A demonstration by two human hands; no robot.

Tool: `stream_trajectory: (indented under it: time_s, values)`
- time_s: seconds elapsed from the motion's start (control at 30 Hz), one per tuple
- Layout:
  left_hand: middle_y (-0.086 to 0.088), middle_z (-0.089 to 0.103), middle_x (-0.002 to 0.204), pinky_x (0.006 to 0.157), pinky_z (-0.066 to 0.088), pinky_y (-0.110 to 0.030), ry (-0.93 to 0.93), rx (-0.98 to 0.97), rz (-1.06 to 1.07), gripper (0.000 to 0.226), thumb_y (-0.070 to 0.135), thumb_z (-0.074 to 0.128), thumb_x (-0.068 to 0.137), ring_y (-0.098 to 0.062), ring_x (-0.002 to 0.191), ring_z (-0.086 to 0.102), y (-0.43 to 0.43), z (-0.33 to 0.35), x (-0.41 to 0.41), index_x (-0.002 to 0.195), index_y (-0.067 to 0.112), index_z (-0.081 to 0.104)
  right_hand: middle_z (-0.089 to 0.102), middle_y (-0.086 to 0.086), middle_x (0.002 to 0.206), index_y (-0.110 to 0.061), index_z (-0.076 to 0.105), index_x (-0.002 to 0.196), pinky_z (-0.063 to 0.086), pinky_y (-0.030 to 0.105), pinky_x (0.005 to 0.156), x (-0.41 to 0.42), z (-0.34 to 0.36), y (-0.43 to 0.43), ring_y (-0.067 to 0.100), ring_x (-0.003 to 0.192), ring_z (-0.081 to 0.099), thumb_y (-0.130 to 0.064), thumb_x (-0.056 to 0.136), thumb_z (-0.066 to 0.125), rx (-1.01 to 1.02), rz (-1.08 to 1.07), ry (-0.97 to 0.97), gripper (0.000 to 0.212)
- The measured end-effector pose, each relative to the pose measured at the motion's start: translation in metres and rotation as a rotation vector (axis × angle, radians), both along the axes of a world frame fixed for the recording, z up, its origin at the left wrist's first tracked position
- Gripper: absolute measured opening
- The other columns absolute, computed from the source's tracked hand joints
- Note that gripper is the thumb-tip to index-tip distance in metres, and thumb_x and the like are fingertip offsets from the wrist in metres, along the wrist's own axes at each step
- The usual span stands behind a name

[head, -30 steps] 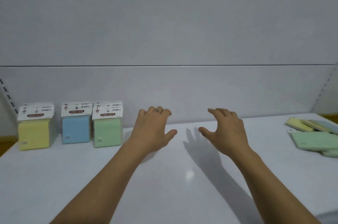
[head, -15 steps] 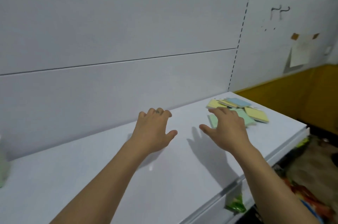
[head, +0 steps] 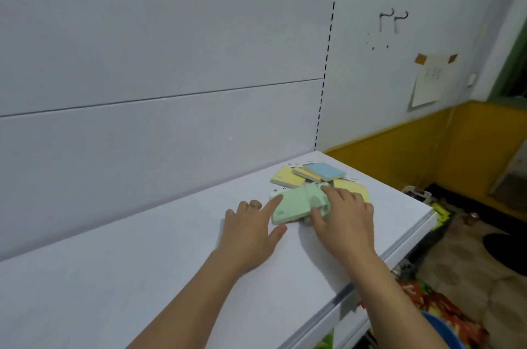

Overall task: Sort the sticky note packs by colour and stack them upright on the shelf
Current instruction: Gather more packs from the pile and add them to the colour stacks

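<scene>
Two hands, left (head: 248,237) and right (head: 345,223), touch the flat green pack (head: 292,204).

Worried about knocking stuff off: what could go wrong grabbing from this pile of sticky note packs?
The pile sits at the open end of the shelf; pulling the green pack, touched by the left hand and right hand, could drag neighbours off. The blue pack lies atop yellow packs and may slide.

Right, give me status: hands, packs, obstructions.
Left hand open, index finger touching green pack. Right hand on top of it, thumb at near edge, grip unclear. Yellow packs and blue pack lie flat behind. Nothing in the way.
</scene>
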State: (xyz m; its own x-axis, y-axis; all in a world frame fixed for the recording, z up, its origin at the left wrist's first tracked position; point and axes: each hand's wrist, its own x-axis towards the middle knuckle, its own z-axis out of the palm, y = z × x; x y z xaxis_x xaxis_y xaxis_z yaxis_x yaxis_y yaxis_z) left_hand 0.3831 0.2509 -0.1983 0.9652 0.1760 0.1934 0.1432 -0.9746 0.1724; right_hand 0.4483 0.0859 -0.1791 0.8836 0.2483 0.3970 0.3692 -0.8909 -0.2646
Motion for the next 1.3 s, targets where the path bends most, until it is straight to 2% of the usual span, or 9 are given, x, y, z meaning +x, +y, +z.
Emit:
stream_trajectory:
  time_s: [0.1,0.17,0.27,0.4,0.53,0.73,0.87,1.1,1.3]
  values:
    - [0.002,0.041,0.144,0.095,0.029,-0.037,0.005,0.031,-0.016,0.057,0.061,0.017,0.092,-0.022,0.125,0.033,0.005,-0.013,0.004,0.147,0.047,0.01,0.056,0.0,0.132,-0.023,0.051,0.134,0.025,0.038,0.098,0.002,-0.015,0.01,0.024,0.121,0.044,-0.041,0.09,0.039,-0.002,0.008,-0.041,0.049]
    - [0.002,0.038,0.147,0.097,0.027,-0.037,0.014,0.043,-0.033,0.066,0.063,0.002,0.082,-0.021,0.128,0.031,0.008,-0.017,0.004,0.146,0.049,0.014,0.063,0.004,0.122,-0.02,0.059,0.127,0.024,0.038,0.094,0.003,-0.024,0.015,0.027,0.114,0.051,-0.042,0.085,0.042,-0.032,0.01,-0.09,0.05]
    - [0.003,0.039,0.147,0.097,0.028,-0.037,0.008,0.043,-0.04,0.076,0.063,-0.003,0.075,-0.021,0.129,0.031,0.008,-0.017,0.003,0.144,0.047,0.023,0.065,0.009,0.119,-0.019,0.062,0.122,0.023,0.041,0.096,0.005,-0.028,0.016,0.03,0.113,0.052,-0.047,0.085,0.043,-0.076,0.003,-0.113,0.05]
    - [0.008,0.047,0.14,0.095,0.031,-0.036,-0.045,-0.002,-0.003,0.055,0.06,0.017,0.089,-0.019,0.125,0.038,0.008,-0.016,0.003,0.136,0.041,0.041,0.064,0.007,0.118,-0.022,0.066,0.113,0.023,0.041,0.095,0.006,-0.03,0.016,0.029,0.113,0.05,-0.05,0.09,0.037,-0.12,0.025,-0.129,0.046]
    - [0.01,0.055,0.133,0.091,0.033,-0.036,-0.076,-0.037,0.017,0.036,0.052,0.036,0.095,-0.018,0.12,0.042,0.007,-0.015,0.0,0.124,0.035,0.049,0.067,0.002,0.098,-0.022,0.069,0.094,0.026,0.039,0.09,0.01,-0.033,0.016,0.026,0.098,0.054,-0.034,0.092,0.04,-0.068,0.071,-0.209,0.031]
    - [0.008,0.06,0.121,0.092,0.034,-0.036,-0.089,-0.098,0.072,0.04,0.057,0.036,0.093,-0.017,0.115,0.044,0.004,-0.012,-0.01,0.115,0.027,0.049,0.067,0.001,0.097,-0.02,0.069,0.096,0.026,0.037,0.09,0.014,-0.038,0.015,0.024,0.096,0.054,-0.023,0.09,0.052,-0.023,0.148,-0.207,0.018]
    - [0.007,0.061,0.102,0.087,0.038,-0.037,-0.121,-0.188,0.246,0.046,0.067,0.037,0.087,-0.019,0.104,0.049,-0.002,-0.007,-0.012,0.097,0.024,0.05,0.068,-0.002,0.099,-0.022,0.07,0.096,0.023,0.033,0.09,0.011,-0.035,0.015,0.021,0.099,0.054,-0.033,0.09,0.054,-0.028,0.201,-0.204,0.02]
    - [0.001,0.06,0.116,0.09,0.042,-0.039,-0.173,-0.331,0.406,0.072,0.075,0.044,0.078,-0.023,0.114,0.048,-0.001,-0.004,-0.011,0.124,0.02,0.039,0.068,-0.004,0.095,-0.023,0.069,0.088,0.033,0.033,0.087,0.005,-0.033,0.015,0.018,0.095,0.053,-0.037,0.088,0.051,-0.01,0.241,-0.186,0.022]
    - [-0.003,0.057,0.12,0.093,0.042,-0.039,-0.143,-0.344,0.427,0.087,0.075,0.058,0.068,-0.024,0.117,0.046,-0.01,0.001,-0.01,0.13,0.018,0.035,0.061,-0.006,0.08,-0.022,0.059,0.076,0.035,0.033,0.079,0.003,-0.031,0.017,0.016,0.082,0.048,-0.046,0.084,0.048,0.02,0.234,-0.173,0.028]
